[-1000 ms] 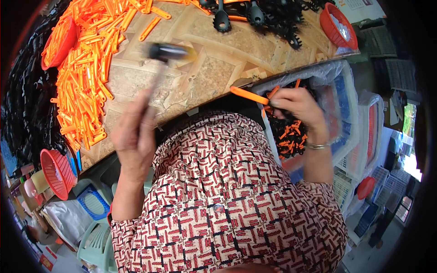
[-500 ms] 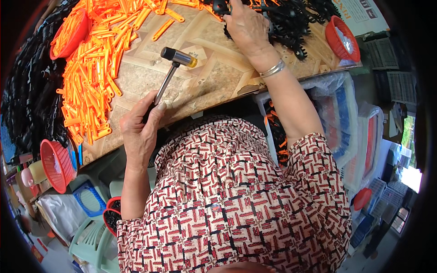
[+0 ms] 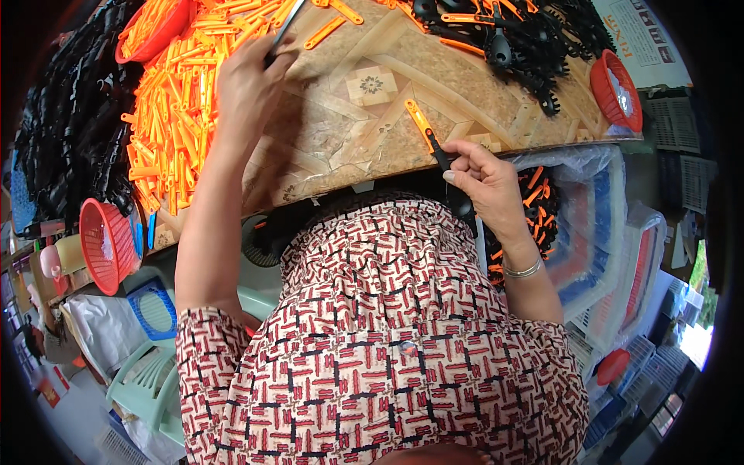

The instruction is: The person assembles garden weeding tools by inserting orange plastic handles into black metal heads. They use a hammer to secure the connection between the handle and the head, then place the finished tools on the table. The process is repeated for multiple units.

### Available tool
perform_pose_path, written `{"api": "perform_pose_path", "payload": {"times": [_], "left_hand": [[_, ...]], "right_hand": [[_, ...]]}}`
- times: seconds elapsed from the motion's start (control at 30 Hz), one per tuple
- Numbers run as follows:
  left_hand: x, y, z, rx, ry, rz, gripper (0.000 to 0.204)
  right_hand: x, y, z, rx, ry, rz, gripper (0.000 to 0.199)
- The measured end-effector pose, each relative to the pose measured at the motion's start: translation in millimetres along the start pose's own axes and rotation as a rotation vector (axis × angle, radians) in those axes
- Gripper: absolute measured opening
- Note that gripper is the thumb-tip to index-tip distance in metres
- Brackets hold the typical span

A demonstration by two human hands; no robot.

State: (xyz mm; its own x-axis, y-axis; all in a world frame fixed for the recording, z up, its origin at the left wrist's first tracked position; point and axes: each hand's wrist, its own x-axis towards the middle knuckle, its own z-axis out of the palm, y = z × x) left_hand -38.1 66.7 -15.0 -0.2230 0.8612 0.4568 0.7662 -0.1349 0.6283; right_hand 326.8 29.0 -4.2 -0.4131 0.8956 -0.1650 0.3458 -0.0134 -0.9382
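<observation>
My left hand (image 3: 252,93) is closed on a hammer (image 3: 287,29) beside the heap of orange handles (image 3: 174,101). The metal shaft slants up past the top of the picture, so the hammer's head is out of sight. Low at the table's front edge, my right hand (image 3: 490,186) pinches a black spoon (image 3: 439,157) by its stem. An orange handle (image 3: 419,116) is fitted at the spoon's far end and reaches over the tabletop (image 3: 341,155). The spoon's dark bowl points down toward my lap.
Black utensils (image 3: 523,58), some with orange handles, are piled at the back right. Red baskets (image 3: 618,91) stand at the table's right and left edges. Long black parts (image 3: 74,124) fill the far left. A bin (image 3: 535,225) of orange and black pieces sits below the right edge.
My left hand has moved forward with the hammer, over by the orange handles. My right hand has come back from the black pile to the near edge, now bringing a black spoon with an orange handle.
</observation>
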Motion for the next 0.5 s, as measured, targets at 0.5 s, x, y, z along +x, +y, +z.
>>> {"api": "perform_pose_path", "payload": {"times": [0.5], "left_hand": [[-3, 54, -7, -0.533, -0.622, -0.37, 0.024]], "right_hand": [[-3, 4, 18, -0.072, 0.114, -0.062, 0.032]]}}
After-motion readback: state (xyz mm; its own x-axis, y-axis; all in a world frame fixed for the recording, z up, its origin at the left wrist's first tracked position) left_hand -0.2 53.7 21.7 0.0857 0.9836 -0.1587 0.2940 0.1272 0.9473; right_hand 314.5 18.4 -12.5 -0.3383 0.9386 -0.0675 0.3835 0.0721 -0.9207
